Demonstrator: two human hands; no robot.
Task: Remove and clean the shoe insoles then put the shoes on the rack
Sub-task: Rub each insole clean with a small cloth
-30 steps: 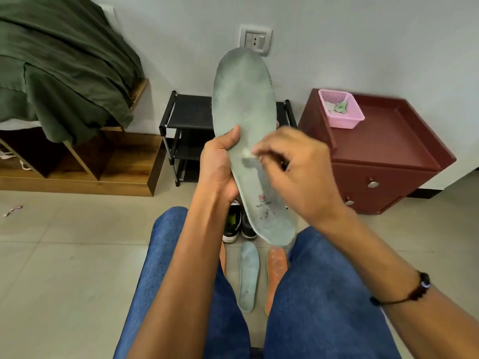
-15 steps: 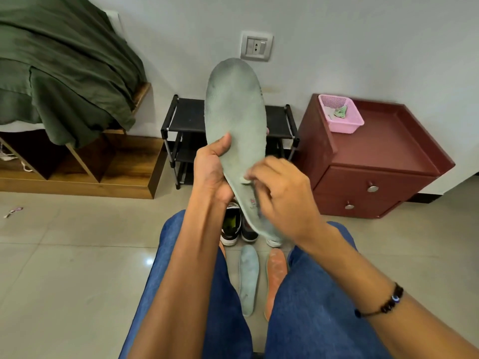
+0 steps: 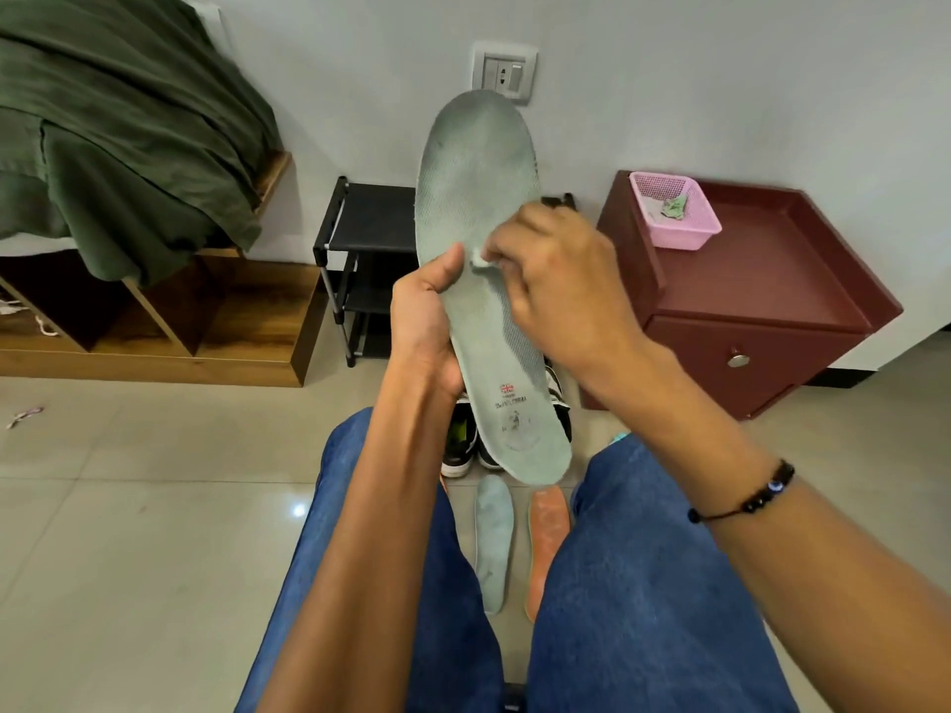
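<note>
A long grey-green insole point(image 3: 476, 198) stands upright in front of me, toe end up. My left hand point(image 3: 424, 321) grips its left edge at the middle, thumb on the face. My right hand point(image 3: 561, 280) pinches a small white wipe point(image 3: 481, 260) and presses it on the insole's middle. Below, between my knees, a black shoe with a green lining point(image 3: 458, 445) stands on the floor, partly hidden by the insole. A grey insole point(image 3: 494, 537) and an orange insole point(image 3: 546, 537) lie flat on the tiles. The black shoe rack point(image 3: 368, 234) stands against the wall behind.
A maroon bedside cabinet point(image 3: 761, 285) with a pink basket point(image 3: 674, 213) on it stands at the right. A wooden bed base point(image 3: 154, 321) under a green blanket point(image 3: 113, 126) fills the left. My blue-jeaned legs point(image 3: 643, 584) frame the floor gap.
My right hand with the wipe has moved up the insole from the heel part to the middle. The printed heel logo is uncovered now. My left hand keeps its grip.
</note>
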